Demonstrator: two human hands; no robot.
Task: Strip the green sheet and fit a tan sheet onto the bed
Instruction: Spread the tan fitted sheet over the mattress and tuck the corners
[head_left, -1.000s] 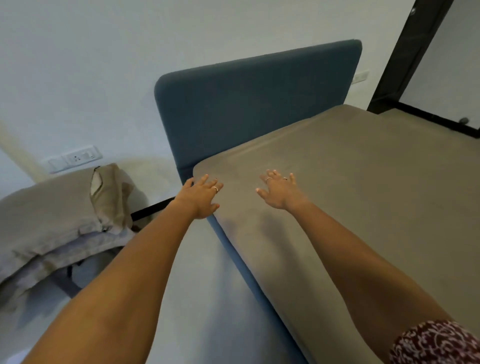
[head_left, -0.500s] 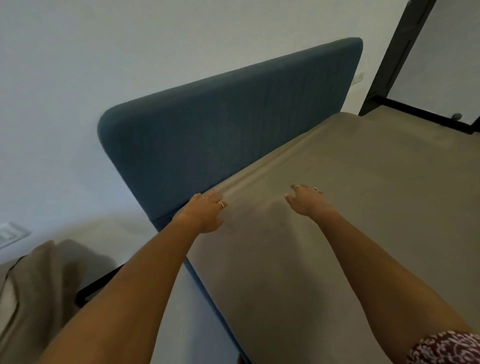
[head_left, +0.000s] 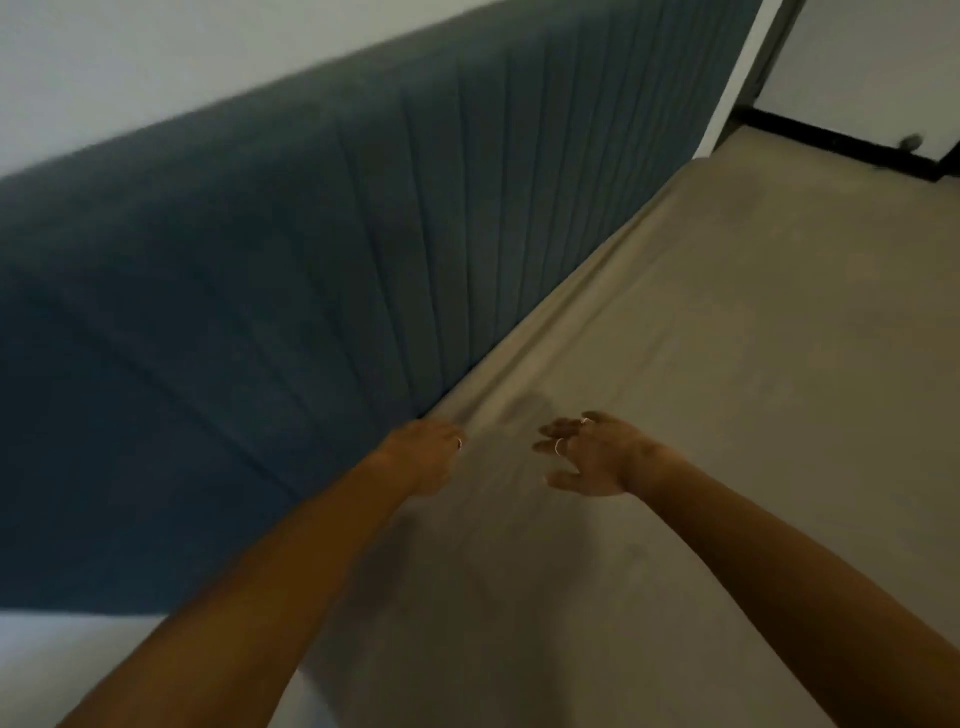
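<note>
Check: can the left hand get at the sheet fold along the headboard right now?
Probably yes. The left hand already sits where the tan sheet meets the headboard, with nothing between; whether its fingers are gripping the fold is unclear.

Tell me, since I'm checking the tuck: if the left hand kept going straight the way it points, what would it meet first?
Probably the blue headboard. The left hand sits at the tan sheet's ridged edge, right by the seam; its fingertips are hidden, so contact is unclear.
</note>
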